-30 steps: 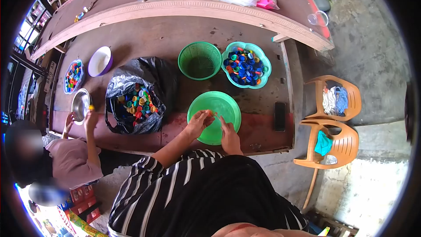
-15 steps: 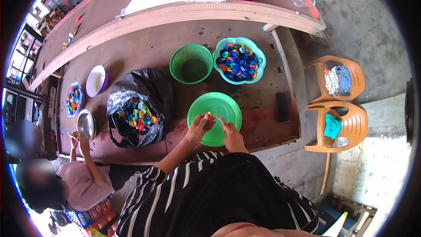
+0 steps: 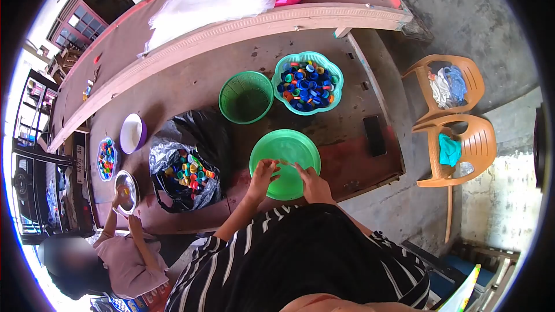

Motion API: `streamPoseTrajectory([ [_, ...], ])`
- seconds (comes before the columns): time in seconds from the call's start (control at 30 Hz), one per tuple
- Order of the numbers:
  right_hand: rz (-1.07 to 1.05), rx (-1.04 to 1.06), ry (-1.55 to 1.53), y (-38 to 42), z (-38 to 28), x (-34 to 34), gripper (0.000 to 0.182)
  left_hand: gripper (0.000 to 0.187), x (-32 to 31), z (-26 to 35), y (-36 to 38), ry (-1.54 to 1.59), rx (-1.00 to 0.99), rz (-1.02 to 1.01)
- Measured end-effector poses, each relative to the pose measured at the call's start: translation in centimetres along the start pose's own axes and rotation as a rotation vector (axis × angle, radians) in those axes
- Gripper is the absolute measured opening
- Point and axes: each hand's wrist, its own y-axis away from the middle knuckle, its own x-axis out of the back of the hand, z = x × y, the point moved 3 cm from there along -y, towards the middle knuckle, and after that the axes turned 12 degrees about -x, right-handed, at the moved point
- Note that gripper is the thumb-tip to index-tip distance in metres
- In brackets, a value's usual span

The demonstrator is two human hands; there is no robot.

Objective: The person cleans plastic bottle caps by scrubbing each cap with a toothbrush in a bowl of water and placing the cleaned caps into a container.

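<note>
Green plastic bowl (image 3: 285,163) at the table's (image 3: 341,133) near edge looks light and a bit slick – grab its rim – with left hand (image 3: 264,171) and right hand (image 3: 311,177) over it (fingers pinched together, can't tell on what).

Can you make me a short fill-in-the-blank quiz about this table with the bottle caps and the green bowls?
1. Both hands, the left hand and the right hand, are over the round ____ basin.
2. The loose caps beside the left arm lie in a ____ plastic bag.
3. The flower-shaped teal basket holds mostly ____ caps.
4. The green mesh basket next to it is ____.

Missing words: green; black; blue; empty
</note>
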Motion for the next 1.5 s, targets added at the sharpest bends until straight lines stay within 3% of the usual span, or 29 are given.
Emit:
streamPoseTrajectory([
  [0.13,0.052,-0.019,-0.084,-0.3,1.3,0.9,0.055,0.022,0.6,0.9,0.1,-0.804,-0.449,-0.199],
  [0.33,-0.031,-0.047,-0.072,-0.3,3.1,0.7,0.048,0.019,-3.0,4.6,-4.2,-0.852,-0.476,-0.326],
  [0.4,-0.035,-0.028,-0.093,-0.3,3.4,0.8,0.046,0.020,-6.2,8.2,-7.3,-0.840,-0.721,-0.305],
  [0.47,0.000,-0.009,-0.130,-0.5,3.8,0.6,0.045,0.023,-8.2,9.2,-11.4,-0.801,-0.702,-0.284],
  [0.57,0.041,0.023,-0.170,-0.5,3.8,1.4,0.044,0.031,-10.7,11.2,-15.0,-0.867,-0.967,-0.129],
  [0.73,0.074,-0.044,-0.186,0.2,4.0,1.8,0.041,0.034,-10.8,12.8,-13.9,-0.794,-0.937,-0.112],
  [0.87,0.036,-0.065,-0.181,0.2,4.3,0.4,0.042,0.027,-6.3,10.9,-8.0,-0.744,-0.793,-0.134],
  [0.93,0.043,0.025,-0.202,-0.1,3.8,0.2,0.043,0.026,-2.9,10.1,-4.7,-0.711,-0.776,-0.089],
  [1.03,-0.025,0.034,-0.166,-0.7,2.5,0.5,0.040,0.023,2.6,10.3,0.1,-0.692,-0.611,0.087],
  [1.07,-0.055,0.018,-0.138,-1.0,2.0,0.7,0.039,0.022,4.2,11.5,1.8,-0.774,-0.737,0.177],
  [1.1,-0.066,0.055,-0.122,-1.3,1.7,0.7,0.039,0.019,6.2,11.6,3.0,-0.850,-0.729,0.302],
  [1.17,-0.081,0.065,-0.091,-1.7,0.6,0.8,0.038,0.016,10.2,11.7,5.0,-0.874,-0.667,0.507],
  [1.2,-0.088,0.073,-0.075,-1.9,0.0,0.7,0.038,0.015,12.1,11.5,5.8,-0.809,-0.519,0.610],
  [1.27,-0.095,0.109,-0.059,-2.1,-0.9,0.3,0.037,0.014,17.2,8.9,6.6,-0.983,-0.534,0.757],
  [1.47,-0.175,0.159,-0.006,-1.9,-3.0,-1.2,0.038,0.021,24.6,4.6,5.0,-1.141,-0.396,0.766],
  [1.5,-0.180,0.156,-0.005,-1.7,-3.2,-1.4,0.038,0.030,24.7,4.6,4.5,-1.159,-0.407,0.778],
])
